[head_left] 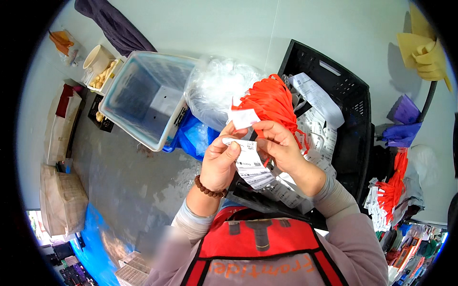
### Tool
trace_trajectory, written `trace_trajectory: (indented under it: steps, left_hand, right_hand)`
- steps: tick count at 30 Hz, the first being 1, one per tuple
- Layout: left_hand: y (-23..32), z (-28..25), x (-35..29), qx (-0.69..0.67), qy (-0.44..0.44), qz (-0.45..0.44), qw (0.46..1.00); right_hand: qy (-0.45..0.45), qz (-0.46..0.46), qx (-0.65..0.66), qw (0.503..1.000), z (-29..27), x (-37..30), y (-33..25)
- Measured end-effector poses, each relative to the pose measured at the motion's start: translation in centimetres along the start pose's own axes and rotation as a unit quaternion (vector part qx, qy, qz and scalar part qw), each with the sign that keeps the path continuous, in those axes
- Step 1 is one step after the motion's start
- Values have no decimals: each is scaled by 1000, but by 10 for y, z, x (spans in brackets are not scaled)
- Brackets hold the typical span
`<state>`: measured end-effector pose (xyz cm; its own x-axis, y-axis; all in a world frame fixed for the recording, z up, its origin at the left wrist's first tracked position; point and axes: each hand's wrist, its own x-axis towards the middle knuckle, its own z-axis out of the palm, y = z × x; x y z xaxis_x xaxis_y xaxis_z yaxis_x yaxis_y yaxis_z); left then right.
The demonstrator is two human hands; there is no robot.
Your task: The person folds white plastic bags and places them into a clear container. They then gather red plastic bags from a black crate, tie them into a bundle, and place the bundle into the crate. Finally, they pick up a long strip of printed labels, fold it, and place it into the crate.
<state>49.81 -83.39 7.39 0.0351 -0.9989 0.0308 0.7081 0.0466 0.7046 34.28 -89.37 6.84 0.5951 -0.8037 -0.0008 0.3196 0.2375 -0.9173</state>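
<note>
In front of my chest, my left hand [218, 164] pinches a folded strip of white printed labels [250, 163] between thumb and fingers. The strip hangs down in a stack of folds. My right hand [284, 147] is closed close beside it, with a thin red ribbon showing below its fingers. A small blank white label [245, 117] stands up at the fingertips of both hands; which hand grips it is hard to tell. Behind them a thick bundle of red ribbons [271, 101] lies over the black plastic crate [365, 114], among loose printed label strips [318, 131].
Left of the crate are a clear plastic bag [217, 88], a blue bag [191, 136] and a pale blue-grey bin [140, 86]. Yellow gloves [427, 59] and purple gloves [403, 128] hang at the right. More red ribbons with tags [393, 190] hang below those.
</note>
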Motion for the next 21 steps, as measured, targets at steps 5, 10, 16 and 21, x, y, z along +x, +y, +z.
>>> trace_trajectory:
  steps: [5, 10, 16, 21]
  left_hand:
    - [1, 4, -1, -22, -37, -39, 998]
    - [-5, -1, -2, 181, -14, 56, 982]
    - [-3, 2, -6, 93, 71, 4, 993]
    - [-3, -2, -8, 125, 44, 26, 991]
  right_hand:
    - [15, -38, -75, 996, -1, -5, 2]
    - [36, -231, -388, 891, 5, -7, -4]
    - [-43, -268, -475, 837, -4, -6, -4]
    - [34, -134, -162, 977, -1, -9, -7]
